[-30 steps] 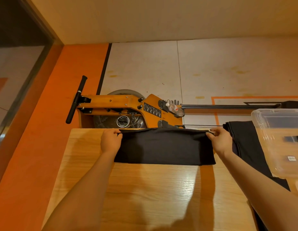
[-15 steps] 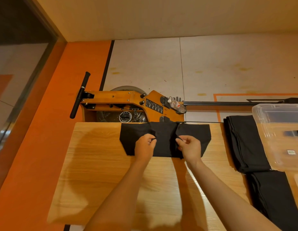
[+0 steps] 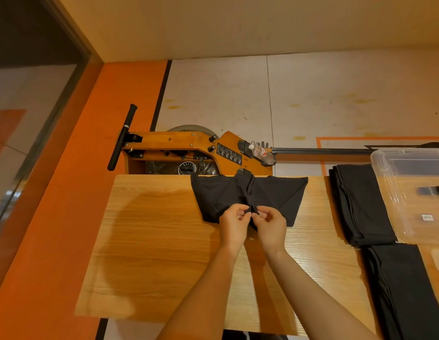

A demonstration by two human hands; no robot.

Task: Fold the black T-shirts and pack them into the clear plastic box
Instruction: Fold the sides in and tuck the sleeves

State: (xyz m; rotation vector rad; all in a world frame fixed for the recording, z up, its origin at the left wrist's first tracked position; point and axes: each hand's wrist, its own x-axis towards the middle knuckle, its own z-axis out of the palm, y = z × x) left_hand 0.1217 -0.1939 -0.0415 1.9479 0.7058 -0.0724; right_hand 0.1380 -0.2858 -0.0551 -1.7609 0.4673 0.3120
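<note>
A black T-shirt point(image 3: 282, 195), folded into a band, lies at the far edge of the wooden table point(image 3: 164, 253). Its two ends are drawn in to the middle. My left hand point(image 3: 234, 223) pinches one end and my right hand point(image 3: 271, 224) pinches the other, almost touching each other at the shirt's near edge. The clear plastic box point(image 3: 395, 192) stands at the right edge of the view, with a small dark object visible through it.
Two stacks of folded black T-shirts lie right of my hands, one point(image 3: 361, 204) beside the box, the other point(image 3: 405, 290) nearer to me. Behind the table, on the floor, stands an orange wooden rowing machine point(image 3: 189, 150) with a water bottle point(image 3: 261, 153).
My hands, which held the shirt's far corners wide apart, have brought both ends inward and toward me until they meet in the middle. The view has shifted slightly.
</note>
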